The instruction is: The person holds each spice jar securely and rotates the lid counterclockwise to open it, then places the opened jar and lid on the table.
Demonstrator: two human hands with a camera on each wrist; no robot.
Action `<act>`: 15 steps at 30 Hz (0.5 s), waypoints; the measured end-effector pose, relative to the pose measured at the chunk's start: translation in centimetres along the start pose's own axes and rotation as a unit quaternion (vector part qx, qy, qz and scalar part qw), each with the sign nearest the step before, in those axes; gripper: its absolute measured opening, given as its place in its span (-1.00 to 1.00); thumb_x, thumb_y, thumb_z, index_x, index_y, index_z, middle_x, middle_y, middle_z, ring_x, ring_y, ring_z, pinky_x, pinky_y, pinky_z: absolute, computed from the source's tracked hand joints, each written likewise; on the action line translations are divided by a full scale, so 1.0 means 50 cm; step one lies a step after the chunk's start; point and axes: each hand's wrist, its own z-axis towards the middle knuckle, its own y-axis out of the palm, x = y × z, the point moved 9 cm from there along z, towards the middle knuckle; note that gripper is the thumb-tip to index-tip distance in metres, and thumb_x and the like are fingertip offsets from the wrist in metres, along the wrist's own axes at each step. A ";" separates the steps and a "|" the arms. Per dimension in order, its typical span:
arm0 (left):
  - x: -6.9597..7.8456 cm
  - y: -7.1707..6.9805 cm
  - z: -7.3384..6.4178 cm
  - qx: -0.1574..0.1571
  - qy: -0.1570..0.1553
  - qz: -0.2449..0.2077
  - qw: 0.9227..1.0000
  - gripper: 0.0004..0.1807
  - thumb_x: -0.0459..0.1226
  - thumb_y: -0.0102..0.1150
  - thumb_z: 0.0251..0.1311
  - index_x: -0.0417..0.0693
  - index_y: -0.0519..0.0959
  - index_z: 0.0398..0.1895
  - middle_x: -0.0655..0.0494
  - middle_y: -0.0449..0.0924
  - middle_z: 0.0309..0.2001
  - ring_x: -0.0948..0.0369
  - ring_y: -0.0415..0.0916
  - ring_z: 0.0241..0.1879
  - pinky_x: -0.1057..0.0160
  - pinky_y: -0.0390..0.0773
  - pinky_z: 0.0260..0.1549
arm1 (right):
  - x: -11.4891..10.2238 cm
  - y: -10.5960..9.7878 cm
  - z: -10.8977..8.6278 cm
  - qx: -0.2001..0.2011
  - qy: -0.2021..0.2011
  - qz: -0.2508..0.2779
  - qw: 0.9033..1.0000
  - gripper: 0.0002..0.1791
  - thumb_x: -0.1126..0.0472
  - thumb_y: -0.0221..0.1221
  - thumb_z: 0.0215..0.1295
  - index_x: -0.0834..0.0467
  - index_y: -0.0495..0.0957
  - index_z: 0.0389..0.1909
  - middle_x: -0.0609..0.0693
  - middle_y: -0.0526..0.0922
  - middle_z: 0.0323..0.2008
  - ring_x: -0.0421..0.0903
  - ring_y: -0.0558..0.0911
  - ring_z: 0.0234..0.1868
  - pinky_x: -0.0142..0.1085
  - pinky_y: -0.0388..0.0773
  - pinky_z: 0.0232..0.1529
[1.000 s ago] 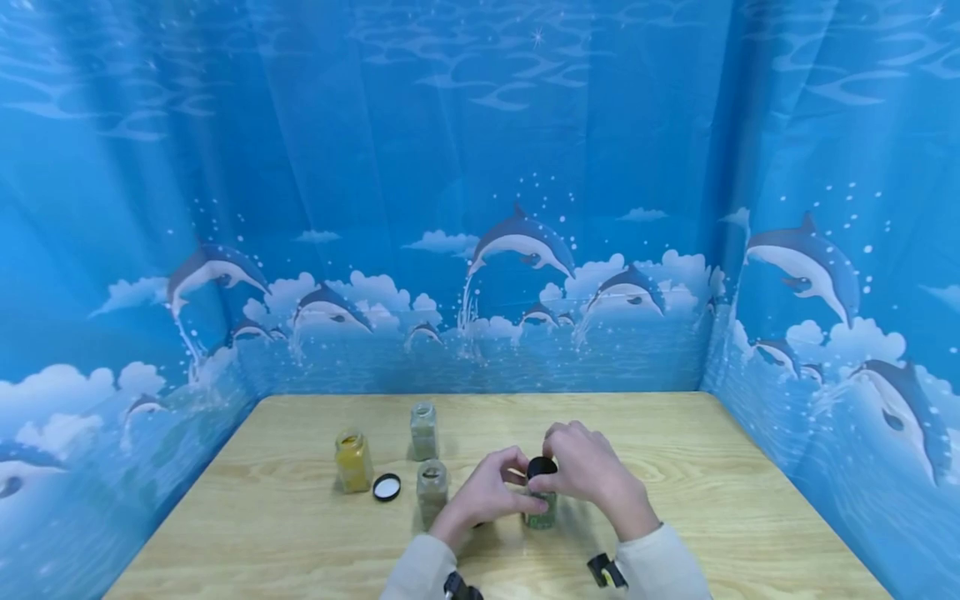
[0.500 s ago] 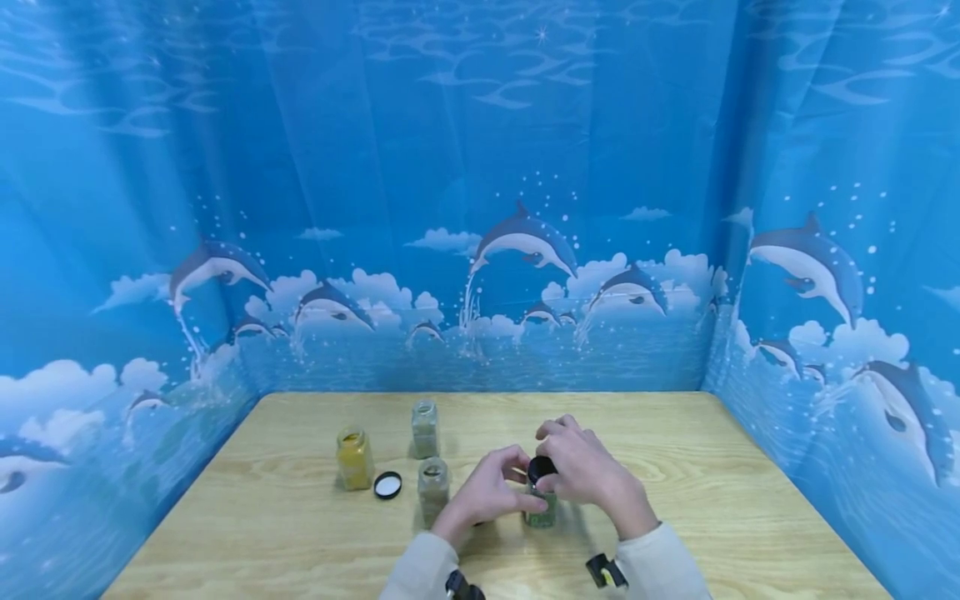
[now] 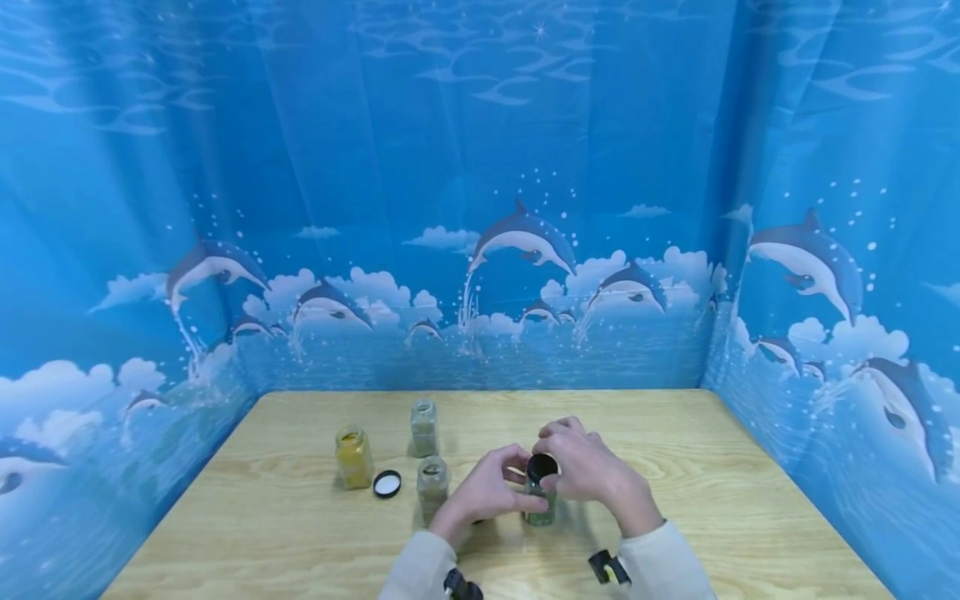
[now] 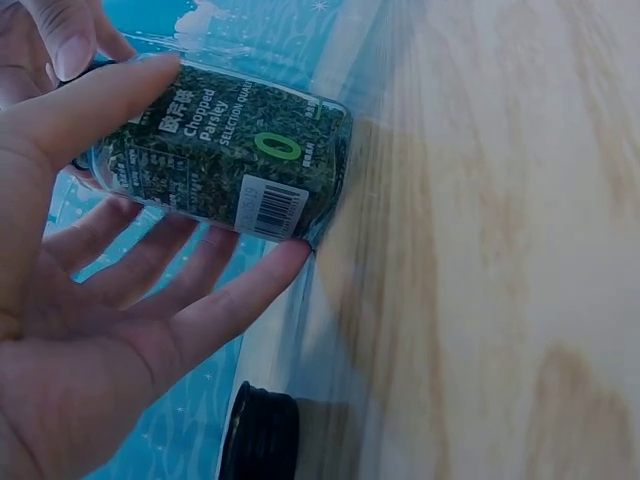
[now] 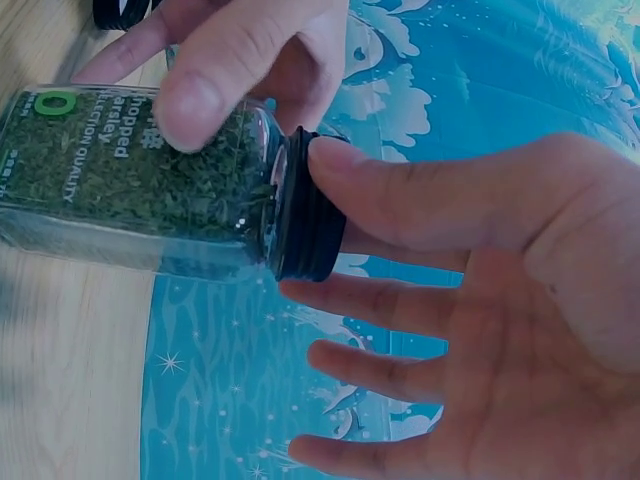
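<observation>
A glass jar of chopped parsley (image 4: pixel 235 150) stands upright on the table in the head view. My left hand (image 3: pixel 491 485) grips its sides between thumb and fingers, the label showing in the left wrist view. On the jar's mouth sits a black screw lid (image 5: pixel 310 210). Thumb and forefinger of my right hand (image 3: pixel 588 468) pinch this lid at its edge, while the other fingers stretch out past it in the right wrist view. A loose black lid (image 4: pixel 260 435) lies on the table near my left hand, mostly hidden under that wrist in the head view.
Left of my hands are three lidless jars: one of yellow powder (image 3: pixel 354 458), one of greyish-green contents (image 3: pixel 424 429) behind, and one of brownish contents (image 3: pixel 432 492) close to my left wrist. Another black lid (image 3: pixel 387 484) lies white side up between them. A dolphin-print curtain (image 3: pixel 480 208) surrounds the table.
My right hand has shifted and turned slightly at the lid, its fingers moving a little on the rim. The left hand and parsley jar hold their place.
</observation>
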 end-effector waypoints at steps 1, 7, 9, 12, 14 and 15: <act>-0.001 0.001 0.000 -0.003 -0.003 -0.004 1.000 -0.56 -0.25 0.61 -0.04 0.11 0.64 -0.06 0.18 0.68 -0.06 0.21 0.66 -0.06 0.09 0.69 0.06 | 0.001 0.000 0.000 -0.001 0.001 0.001 1.000 -0.66 0.25 0.50 0.13 0.15 0.73 -0.05 0.15 0.61 0.22 0.25 0.41 0.36 0.36 0.51 0.11; -0.005 0.002 -0.002 -0.007 -0.007 -0.019 1.000 -0.57 -0.28 0.61 -0.03 0.09 0.67 -0.06 0.17 0.68 -0.09 0.20 0.68 -0.07 0.14 0.72 0.00 | 0.004 -0.005 -0.002 0.003 0.008 0.008 1.000 -0.57 0.10 0.50 0.15 0.16 0.71 0.02 0.15 0.60 0.24 0.24 0.42 0.37 0.41 0.46 0.15; -0.006 0.002 -0.003 -0.007 -0.007 -0.025 1.000 -0.58 -0.28 0.60 -0.02 0.07 0.67 -0.06 0.17 0.69 -0.08 0.19 0.69 -0.07 0.16 0.73 -0.02 | 0.006 -0.007 -0.002 0.013 0.013 0.004 1.000 -0.51 0.00 0.51 0.14 0.16 0.70 0.03 0.15 0.61 0.24 0.23 0.43 0.35 0.42 0.46 0.16; -0.007 0.002 -0.004 -0.009 -0.009 -0.039 0.999 -0.60 -0.29 0.60 -0.01 0.05 0.67 -0.07 0.16 0.69 -0.08 0.18 0.70 -0.08 0.18 0.74 -0.07 | 0.009 -0.011 0.000 0.035 0.021 -0.016 0.999 -0.48 -0.13 0.51 0.10 0.12 0.72 -0.04 0.11 0.65 0.18 0.21 0.47 0.31 0.37 0.51 0.12; -0.008 0.002 -0.004 -0.009 -0.010 -0.046 0.999 -0.61 -0.30 0.59 -0.01 0.04 0.67 -0.09 0.16 0.70 -0.07 0.18 0.70 -0.09 0.18 0.75 -0.08 | 0.011 -0.014 0.002 0.050 0.027 -0.031 0.998 -0.49 -0.19 0.52 0.05 0.09 0.73 -0.13 0.07 0.67 0.11 0.20 0.49 0.27 0.32 0.54 0.08; -0.008 0.002 -0.005 -0.009 -0.011 -0.049 0.999 -0.61 -0.30 0.59 0.00 0.03 0.67 -0.09 0.16 0.70 -0.07 0.18 0.70 -0.09 0.18 0.74 -0.08 | 0.012 -0.015 0.002 0.056 0.028 -0.040 0.997 -0.51 -0.21 0.53 0.02 0.07 0.73 -0.19 0.06 0.68 0.08 0.20 0.49 0.26 0.30 0.55 0.06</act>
